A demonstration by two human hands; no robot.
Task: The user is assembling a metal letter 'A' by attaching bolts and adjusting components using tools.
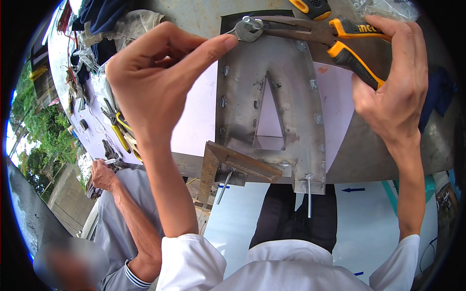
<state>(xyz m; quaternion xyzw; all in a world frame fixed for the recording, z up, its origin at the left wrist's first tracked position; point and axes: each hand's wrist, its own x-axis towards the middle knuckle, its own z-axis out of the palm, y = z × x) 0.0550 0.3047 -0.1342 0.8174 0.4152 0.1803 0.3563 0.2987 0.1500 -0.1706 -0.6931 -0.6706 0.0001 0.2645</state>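
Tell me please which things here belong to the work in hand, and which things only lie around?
In use:
- pliers, held by the right hand
- small metal piece in the pliers' tip, touched by the left hand
- metal plate under them

Lying about:
- yellow-handled tools on the left of the table
- clothes at the far corner
- plastic bag at the top

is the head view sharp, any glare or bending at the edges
Head view: daylight, soft shadows; the left hand and the right hand gripping the orange-and-black-handled pliers are sharp over the grey welded sheet-metal piece; fisheye bends edges near the black rim; sky at far left is blown out; a blurred patch sits lower left.
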